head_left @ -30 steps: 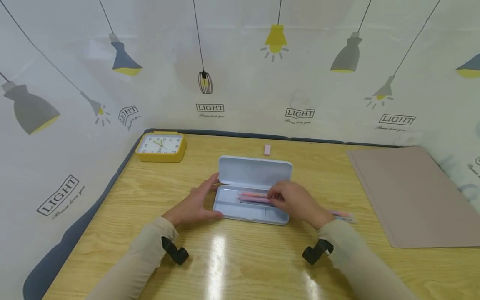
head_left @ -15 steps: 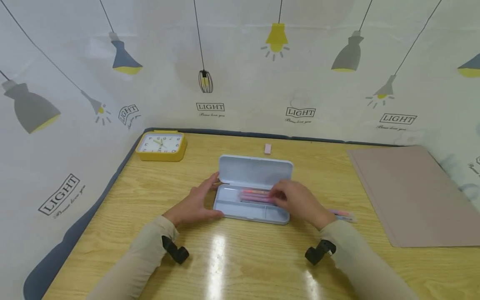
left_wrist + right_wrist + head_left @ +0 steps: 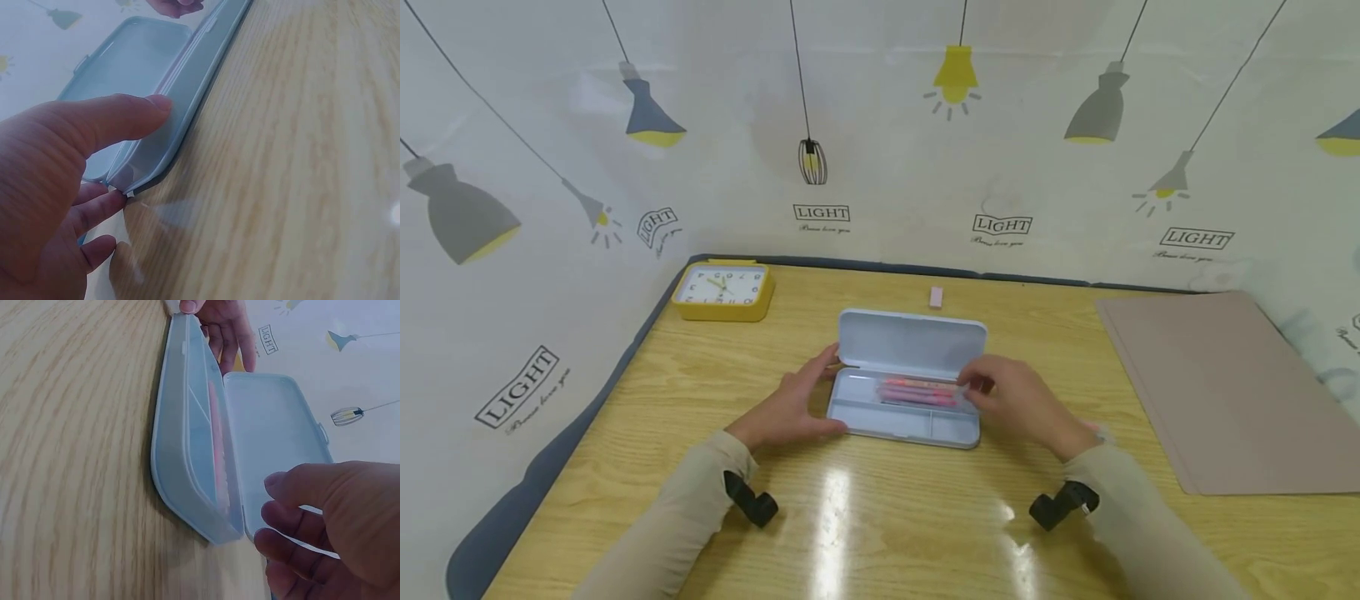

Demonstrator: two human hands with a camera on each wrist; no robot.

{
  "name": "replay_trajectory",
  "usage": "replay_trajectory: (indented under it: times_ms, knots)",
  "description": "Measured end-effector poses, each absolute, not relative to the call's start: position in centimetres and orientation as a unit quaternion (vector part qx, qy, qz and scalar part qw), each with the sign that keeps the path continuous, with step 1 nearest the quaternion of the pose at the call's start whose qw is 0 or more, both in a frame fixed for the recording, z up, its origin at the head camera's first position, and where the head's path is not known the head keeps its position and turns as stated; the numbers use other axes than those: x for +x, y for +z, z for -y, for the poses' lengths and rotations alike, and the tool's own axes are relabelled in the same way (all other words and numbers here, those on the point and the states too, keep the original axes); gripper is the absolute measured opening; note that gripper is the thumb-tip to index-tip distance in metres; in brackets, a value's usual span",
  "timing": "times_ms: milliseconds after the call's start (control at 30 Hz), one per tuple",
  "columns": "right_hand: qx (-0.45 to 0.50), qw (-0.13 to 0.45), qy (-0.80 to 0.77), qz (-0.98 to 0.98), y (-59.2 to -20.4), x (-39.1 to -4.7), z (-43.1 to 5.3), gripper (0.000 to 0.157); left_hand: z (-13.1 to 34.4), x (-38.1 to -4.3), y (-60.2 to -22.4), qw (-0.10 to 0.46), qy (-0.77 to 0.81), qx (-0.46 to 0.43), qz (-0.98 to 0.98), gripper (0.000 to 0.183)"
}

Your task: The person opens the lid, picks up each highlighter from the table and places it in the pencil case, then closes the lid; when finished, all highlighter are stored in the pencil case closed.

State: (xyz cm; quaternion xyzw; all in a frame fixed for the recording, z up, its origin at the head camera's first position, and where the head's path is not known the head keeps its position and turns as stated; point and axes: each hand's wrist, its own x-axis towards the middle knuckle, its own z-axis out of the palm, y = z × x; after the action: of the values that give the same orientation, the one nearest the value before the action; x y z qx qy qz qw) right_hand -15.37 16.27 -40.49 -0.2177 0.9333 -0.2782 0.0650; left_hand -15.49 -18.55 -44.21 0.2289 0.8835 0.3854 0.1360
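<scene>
Gripping the pencil case [image 3: 880, 420] with the left hand [image 3: 790, 408], had the right hand [image 3: 1021, 402] loose, holding nothing, just right of the pens [image 3: 917, 396], laid left to right inside, mid-frame, nearer that hand.

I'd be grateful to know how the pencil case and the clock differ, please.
The pencil case is pale blue, while the clock has a yellow body and a white dial. The pencil case looks longer than the clock. The left hand grips the pencil case, whereas no hand touches the clock. Both rest on the wooden table.
</scene>
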Motion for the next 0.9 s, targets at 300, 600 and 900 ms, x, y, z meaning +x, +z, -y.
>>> replay_trajectory:
  times_ms: [300,600,900]
  knots:
    - [-0.205,0.044,-0.284,-0.936,-40.1,-14.9,-19.4,0.017,18.6,-15.4,-44.1,0.136,0.391,0.235,-0.880,0.113]
    - [-0.183,0.039,-0.272,-0.944,-40.2,-14.4,-23.8,0.018,18.6,-15.4,-44.1,0.138,0.387,0.234,-0.881,0.114]
    - [-0.178,0.056,-0.272,-0.944,-40.4,-13.4,-27.7,0.018,18.5,-15.4,-43.8,0.141,0.388,0.229,-0.882,0.114]
